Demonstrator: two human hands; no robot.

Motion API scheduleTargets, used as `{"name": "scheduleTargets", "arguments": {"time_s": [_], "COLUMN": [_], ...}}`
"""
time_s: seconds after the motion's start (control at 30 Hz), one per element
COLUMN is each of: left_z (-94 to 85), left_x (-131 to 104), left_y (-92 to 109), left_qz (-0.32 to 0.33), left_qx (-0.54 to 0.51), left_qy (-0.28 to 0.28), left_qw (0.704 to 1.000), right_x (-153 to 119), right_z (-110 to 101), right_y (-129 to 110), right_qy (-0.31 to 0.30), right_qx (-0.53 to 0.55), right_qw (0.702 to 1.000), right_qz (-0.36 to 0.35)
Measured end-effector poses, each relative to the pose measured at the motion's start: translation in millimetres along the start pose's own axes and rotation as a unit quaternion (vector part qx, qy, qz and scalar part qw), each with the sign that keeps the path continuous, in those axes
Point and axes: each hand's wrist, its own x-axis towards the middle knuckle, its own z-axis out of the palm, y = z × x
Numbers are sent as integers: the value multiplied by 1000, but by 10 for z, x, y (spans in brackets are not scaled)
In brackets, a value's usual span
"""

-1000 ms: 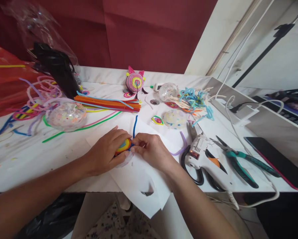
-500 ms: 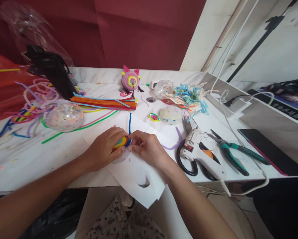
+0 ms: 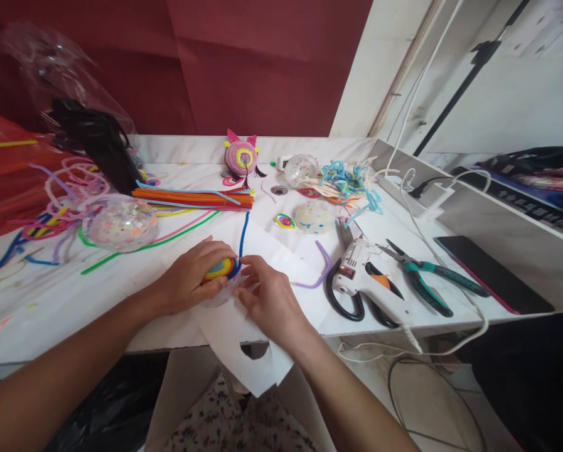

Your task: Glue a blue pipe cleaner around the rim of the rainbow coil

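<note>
My left hand (image 3: pixel 194 276) is wrapped over a clear plastic ball half (image 3: pixel 214 297) covered on top with coiled pipe cleaners (image 3: pixel 219 270) in yellow, red and blue. From the coil's right side a blue pipe cleaner (image 3: pixel 244 232) sticks up, its free end pointing away from me. My right hand (image 3: pixel 274 298) is beside the coil, index finger close to the base of that blue strand and thumb lower down, with a gap between them. Under both hands lies white paper (image 3: pixel 229 351) with a hole cut in it, hanging over the table edge.
A white glue gun (image 3: pixel 370 282) rests over black-handled scissors (image 3: pixel 344 311), with green-handled pliers (image 3: pixel 432 270) to their right. Orange pipe cleaners (image 3: pixel 191 198), speckled clear ball halves (image 3: pixel 121 223) and a pink eared ball (image 3: pixel 241 157) stand farther back. A white cable (image 3: pixel 472 301) crosses the right side.
My right fingers have loosened from the coil's edge and spread apart. The blue strand stands freer beside them. The view has shifted slightly to the right.
</note>
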Motion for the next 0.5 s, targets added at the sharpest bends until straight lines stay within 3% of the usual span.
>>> {"name": "scheduleTargets", "arguments": {"time_s": [0.2,0.5], "left_z": [-119,-129], "left_x": [-50,-69], "left_y": [-56,-46], "left_qz": [-3,4], "left_qx": [-26,-38], "left_qy": [-20,-2], "left_qw": [999,999], "right_x": [-143,-118], "right_z": [166,155], "right_y": [17,39], "right_qy": [13,21], "right_qx": [32,64], "right_qw": [999,998], "right_qz": [-5,0]}}
